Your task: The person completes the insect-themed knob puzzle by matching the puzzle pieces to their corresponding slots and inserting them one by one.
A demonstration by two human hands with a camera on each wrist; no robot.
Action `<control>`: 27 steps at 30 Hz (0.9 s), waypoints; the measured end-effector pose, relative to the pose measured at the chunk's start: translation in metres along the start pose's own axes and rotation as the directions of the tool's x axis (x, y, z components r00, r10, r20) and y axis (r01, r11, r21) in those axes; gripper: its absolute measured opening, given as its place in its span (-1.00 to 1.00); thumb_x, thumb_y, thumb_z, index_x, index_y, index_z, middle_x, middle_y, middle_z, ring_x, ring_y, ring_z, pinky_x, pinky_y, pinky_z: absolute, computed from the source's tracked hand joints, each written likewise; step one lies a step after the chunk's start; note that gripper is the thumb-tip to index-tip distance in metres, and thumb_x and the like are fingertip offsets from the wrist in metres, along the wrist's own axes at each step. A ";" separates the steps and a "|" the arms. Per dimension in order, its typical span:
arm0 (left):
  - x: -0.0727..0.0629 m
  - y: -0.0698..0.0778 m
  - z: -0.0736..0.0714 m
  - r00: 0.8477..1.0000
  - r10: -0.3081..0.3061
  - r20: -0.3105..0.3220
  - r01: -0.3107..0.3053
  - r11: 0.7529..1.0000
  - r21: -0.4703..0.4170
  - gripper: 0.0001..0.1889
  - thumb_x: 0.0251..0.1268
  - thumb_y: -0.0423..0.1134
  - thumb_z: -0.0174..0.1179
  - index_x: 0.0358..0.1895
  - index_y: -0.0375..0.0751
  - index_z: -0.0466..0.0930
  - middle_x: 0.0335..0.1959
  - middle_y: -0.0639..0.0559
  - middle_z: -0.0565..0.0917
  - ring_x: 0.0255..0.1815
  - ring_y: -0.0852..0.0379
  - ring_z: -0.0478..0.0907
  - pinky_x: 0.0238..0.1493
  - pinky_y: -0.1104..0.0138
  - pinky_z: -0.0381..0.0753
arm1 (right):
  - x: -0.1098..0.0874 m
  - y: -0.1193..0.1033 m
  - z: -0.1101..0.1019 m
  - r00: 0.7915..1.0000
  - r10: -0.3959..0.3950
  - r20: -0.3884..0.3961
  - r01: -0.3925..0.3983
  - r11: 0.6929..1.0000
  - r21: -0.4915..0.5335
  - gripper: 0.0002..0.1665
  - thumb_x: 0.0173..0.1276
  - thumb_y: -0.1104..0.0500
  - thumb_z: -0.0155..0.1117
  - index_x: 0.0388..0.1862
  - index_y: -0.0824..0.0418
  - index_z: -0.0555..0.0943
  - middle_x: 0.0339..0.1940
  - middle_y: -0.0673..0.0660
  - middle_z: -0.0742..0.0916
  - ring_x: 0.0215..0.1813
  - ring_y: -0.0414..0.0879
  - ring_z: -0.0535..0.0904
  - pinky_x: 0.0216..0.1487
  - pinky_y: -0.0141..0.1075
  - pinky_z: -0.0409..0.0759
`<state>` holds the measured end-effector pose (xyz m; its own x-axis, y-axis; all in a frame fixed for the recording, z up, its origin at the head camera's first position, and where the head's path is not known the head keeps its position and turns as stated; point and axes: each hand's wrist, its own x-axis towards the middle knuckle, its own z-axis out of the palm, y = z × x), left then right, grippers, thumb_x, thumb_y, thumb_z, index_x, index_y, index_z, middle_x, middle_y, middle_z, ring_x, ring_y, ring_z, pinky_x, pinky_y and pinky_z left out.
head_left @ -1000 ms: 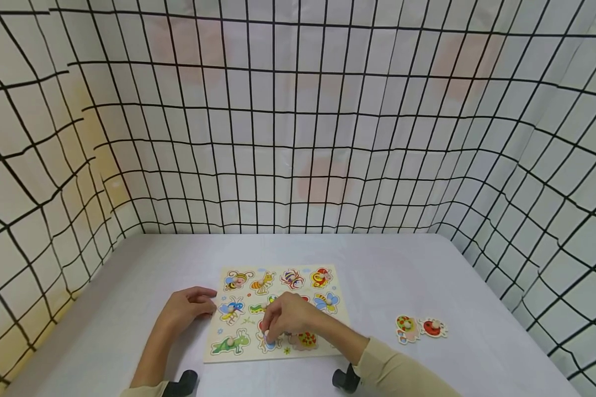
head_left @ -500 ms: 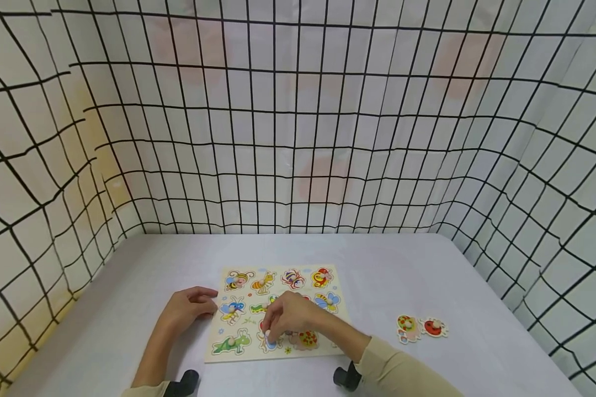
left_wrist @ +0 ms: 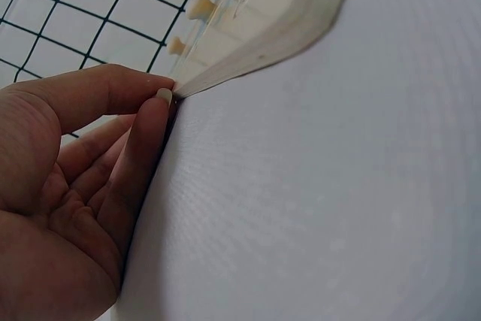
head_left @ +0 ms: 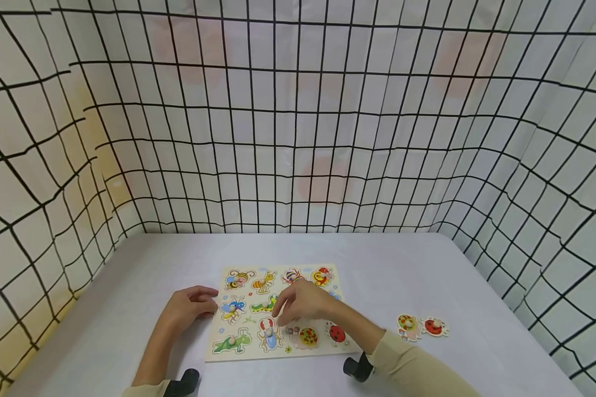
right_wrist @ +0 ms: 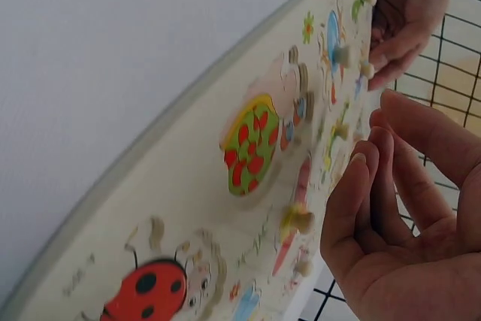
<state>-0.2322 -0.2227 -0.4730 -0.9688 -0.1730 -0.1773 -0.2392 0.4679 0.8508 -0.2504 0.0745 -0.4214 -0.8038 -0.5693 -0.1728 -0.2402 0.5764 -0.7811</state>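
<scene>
A wooden peg puzzle board (head_left: 248,355) with bug pictures lies on the table. My left hand (head_left: 191,309) rests beside its left edge; in the left wrist view the fingertips (left_wrist: 161,94) touch the board's edge. My right hand (head_left: 303,302) hovers over the middle of the board with bent fingers and nothing between them. A blue beetle piece (head_left: 270,337) with a red-striped head sits in its slot, just left of that hand. Knobless recesses show a spotted-shell bug (right_wrist: 254,144) and a red ladybug (right_wrist: 161,291).
To the right of the board lie two loose knobbed pieces, a spotted-shell bug (head_left: 408,327) and a red ladybug (head_left: 434,327). White walls with a black grid (head_left: 293,148) enclose the white table (head_left: 387,264) at the back and sides.
My right hand has let go of the blue beetle piece and moved up and to the right, uncovering it and the ladybug recess. My left hand stays in place.
</scene>
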 end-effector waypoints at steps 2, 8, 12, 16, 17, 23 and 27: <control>0.001 0.000 0.000 1.000 0.000 0.002 0.000 1.000 -0.004 -0.63 0.20 -0.28 0.37 0.09 -0.28 0.67 -0.34 0.01 0.76 -0.35 0.09 0.62 -0.21 0.36 0.58 | -0.002 0.001 -0.005 1.000 0.006 -0.008 -0.006 1.000 -0.004 -0.87 0.07 0.23 0.56 -0.36 0.09 0.81 -0.55 -0.05 0.75 -0.46 -0.19 0.59 -0.37 -0.32 0.52; 0.002 0.000 0.000 1.000 -0.007 0.001 0.007 1.000 -0.023 -0.64 0.19 -0.31 0.37 0.07 -0.30 0.68 -0.34 -0.01 0.76 -0.35 0.08 0.62 -0.22 0.35 0.62 | -0.009 0.007 -0.022 0.999 0.024 -0.036 -0.025 1.000 -0.005 -0.84 0.08 0.23 0.57 -0.31 0.12 0.80 -0.51 -0.02 0.75 -0.44 -0.17 0.57 -0.33 -0.25 0.56; 0.001 0.000 0.000 1.000 -0.013 -0.006 0.012 1.000 -0.021 -0.63 0.18 -0.30 0.37 0.08 -0.29 0.68 -0.36 0.00 0.76 -0.36 0.08 0.62 -0.19 0.32 0.62 | -0.015 0.013 -0.033 0.998 0.034 -0.056 -0.037 0.999 -0.040 -0.84 0.10 0.23 0.56 -0.30 0.11 0.81 -0.48 -0.04 0.77 -0.41 -0.16 0.59 -0.35 -0.26 0.55; 0.001 -0.001 0.000 1.000 -0.014 -0.008 0.014 1.000 -0.012 -0.63 0.18 -0.28 0.37 0.08 -0.27 0.68 -0.36 0.01 0.76 -0.36 0.09 0.62 -0.19 0.33 0.61 | -0.022 0.022 -0.045 0.996 0.041 -0.074 -0.045 0.997 -0.063 -0.84 0.12 0.20 0.54 -0.28 0.10 0.81 -0.48 -0.05 0.78 -0.40 -0.12 0.61 -0.34 -0.23 0.56; 0.001 -0.001 0.000 1.000 -0.011 -0.007 0.011 1.000 -0.009 -0.63 0.19 -0.28 0.37 0.08 -0.27 0.68 -0.36 0.02 0.76 -0.36 0.09 0.62 -0.20 0.33 0.60 | -0.024 0.025 -0.049 0.996 0.050 -0.079 -0.055 0.996 -0.064 -0.85 0.13 0.18 0.54 -0.27 0.08 0.81 -0.49 -0.06 0.77 -0.40 -0.11 0.60 -0.33 -0.21 0.56; 0.000 0.001 0.001 1.000 0.001 -0.002 -0.001 1.000 -0.017 -0.65 0.20 -0.30 0.36 0.07 -0.29 0.68 -0.35 0.01 0.76 -0.36 0.10 0.62 -0.20 0.34 0.62 | -0.043 0.041 -0.069 0.992 0.080 -0.101 -0.083 0.996 -0.026 -0.81 0.17 0.18 0.52 -0.22 0.17 0.79 -0.50 -0.01 0.75 -0.36 -0.08 0.60 -0.22 -0.06 0.65; 0.001 0.001 0.001 1.000 -0.006 -0.003 0.006 1.000 -0.012 -0.64 0.20 -0.29 0.37 0.08 -0.29 0.68 -0.34 0.01 0.76 -0.37 0.10 0.62 -0.21 0.34 0.61 | -0.057 0.055 -0.082 0.987 0.105 -0.126 -0.106 0.994 -0.005 -0.78 0.18 0.19 0.51 -0.18 0.20 0.78 -0.48 0.00 0.74 -0.33 -0.11 0.58 -0.19 -0.08 0.64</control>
<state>-0.2332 -0.2216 -0.4731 -0.9672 -0.1785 -0.1805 -0.2439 0.4564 0.8557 -0.2625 0.1865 -0.4048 -0.8865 -0.4277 -0.1767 -0.1562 0.6361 -0.7557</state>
